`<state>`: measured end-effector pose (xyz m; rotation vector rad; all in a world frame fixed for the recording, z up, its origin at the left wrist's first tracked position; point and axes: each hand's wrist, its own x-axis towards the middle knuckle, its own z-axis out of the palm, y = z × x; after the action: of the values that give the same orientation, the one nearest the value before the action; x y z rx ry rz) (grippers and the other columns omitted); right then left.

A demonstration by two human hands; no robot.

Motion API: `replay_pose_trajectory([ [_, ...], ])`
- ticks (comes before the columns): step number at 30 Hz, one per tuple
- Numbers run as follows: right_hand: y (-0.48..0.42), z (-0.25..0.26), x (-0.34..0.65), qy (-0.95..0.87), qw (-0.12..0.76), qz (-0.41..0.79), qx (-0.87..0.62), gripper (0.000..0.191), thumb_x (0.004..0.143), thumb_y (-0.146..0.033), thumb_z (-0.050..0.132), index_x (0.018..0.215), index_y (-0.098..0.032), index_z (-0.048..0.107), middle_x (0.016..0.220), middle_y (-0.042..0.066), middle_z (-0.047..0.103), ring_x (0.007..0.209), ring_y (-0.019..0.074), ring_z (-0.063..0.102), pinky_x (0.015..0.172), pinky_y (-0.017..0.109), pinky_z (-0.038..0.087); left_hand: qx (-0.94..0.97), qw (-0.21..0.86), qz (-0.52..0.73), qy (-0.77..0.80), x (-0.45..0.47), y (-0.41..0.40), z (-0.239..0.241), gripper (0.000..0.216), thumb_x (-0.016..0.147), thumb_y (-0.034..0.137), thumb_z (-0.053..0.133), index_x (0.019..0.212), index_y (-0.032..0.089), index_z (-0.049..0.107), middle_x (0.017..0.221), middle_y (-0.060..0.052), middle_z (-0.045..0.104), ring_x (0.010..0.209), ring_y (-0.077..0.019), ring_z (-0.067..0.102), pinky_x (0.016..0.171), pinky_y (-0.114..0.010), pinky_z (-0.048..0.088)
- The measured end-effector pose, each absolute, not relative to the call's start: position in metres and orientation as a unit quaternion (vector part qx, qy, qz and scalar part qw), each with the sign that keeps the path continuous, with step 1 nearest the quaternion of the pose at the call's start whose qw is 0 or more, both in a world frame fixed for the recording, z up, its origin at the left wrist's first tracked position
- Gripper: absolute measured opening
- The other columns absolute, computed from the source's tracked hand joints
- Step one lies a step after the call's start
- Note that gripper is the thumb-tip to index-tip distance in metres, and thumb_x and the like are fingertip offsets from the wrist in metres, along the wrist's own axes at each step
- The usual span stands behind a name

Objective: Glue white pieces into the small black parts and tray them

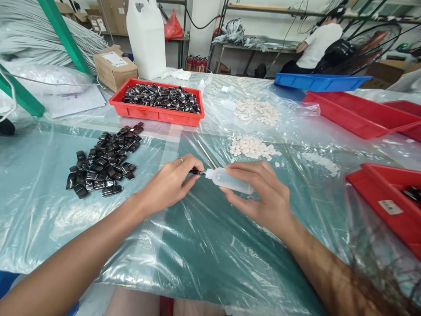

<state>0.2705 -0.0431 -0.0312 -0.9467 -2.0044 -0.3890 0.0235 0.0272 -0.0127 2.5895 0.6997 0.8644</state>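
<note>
My right hand (pixel 263 195) is closed round a small clear squeeze bottle (pixel 230 180), its nozzle pointing left. My left hand (pixel 171 182) pinches a small black part (pixel 197 171) right at the nozzle tip. A thin wooden stick (pixel 206 154) lies on the plastic sheet just behind my hands. A heap of black glossy parts (pixel 105 160) lies to the left of my left hand. A pile of small white pieces (pixel 251 147) lies behind the bottle.
A red tray (pixel 154 113) of black parts stands behind the heap. More white pieces (pixel 256 112) lie farther back. Red trays (pixel 358 116) and a blue tray (pixel 319 81) are at right; another red tray (pixel 384 206) is near right. A cardboard box (pixel 115 68), a white jug (pixel 146 39) and a seated person (pixel 319 41) are behind.
</note>
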Motion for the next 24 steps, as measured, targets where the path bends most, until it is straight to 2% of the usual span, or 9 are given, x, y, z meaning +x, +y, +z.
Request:
replay_pose_trajectory([
  [8, -0.04, -0.027, 0.275, -0.812, 0.428, -0.117, -0.379, 0.039, 0.095, -0.018, 0.08, 0.13, -0.032, 0.069, 0.111, 0.007, 0.085, 0.096, 0.0268, 0.082, 0.077, 0.045, 0.068, 0.908, 0.17, 0.298, 0.241, 0.024, 0.028, -0.015, 0.015, 0.098, 0.012, 0.053, 0.107, 0.024, 0.051, 0.105, 0.001, 0.065, 0.094, -0.0155, 0.067, 0.084, -0.026, 0.051],
  [18, -0.048, -0.021, 0.267, -0.801, 0.416, -0.167, -0.397, 0.052, 0.092, -0.017, 0.079, 0.135, -0.043, 0.067, 0.109, 0.001, 0.087, 0.091, 0.0284, 0.085, 0.073, 0.049, 0.07, 0.906, 0.166, 0.306, 0.241, 0.024, 0.028, -0.014, 0.014, 0.098, 0.014, 0.052, 0.107, 0.024, 0.052, 0.103, 0.0, 0.065, 0.092, -0.0162, 0.067, 0.083, -0.028, 0.053],
  [24, -0.05, -0.021, 0.265, -0.797, 0.408, -0.2, -0.397, 0.051, 0.09, -0.014, 0.079, 0.134, -0.036, 0.064, 0.106, 0.005, 0.087, 0.087, 0.0276, 0.085, 0.07, 0.045, 0.068, 0.903, 0.169, 0.31, 0.244, 0.024, 0.026, -0.012, 0.01, 0.1, 0.017, 0.049, 0.107, 0.024, 0.051, 0.102, -0.001, 0.064, 0.091, -0.0163, 0.066, 0.081, -0.028, 0.053],
])
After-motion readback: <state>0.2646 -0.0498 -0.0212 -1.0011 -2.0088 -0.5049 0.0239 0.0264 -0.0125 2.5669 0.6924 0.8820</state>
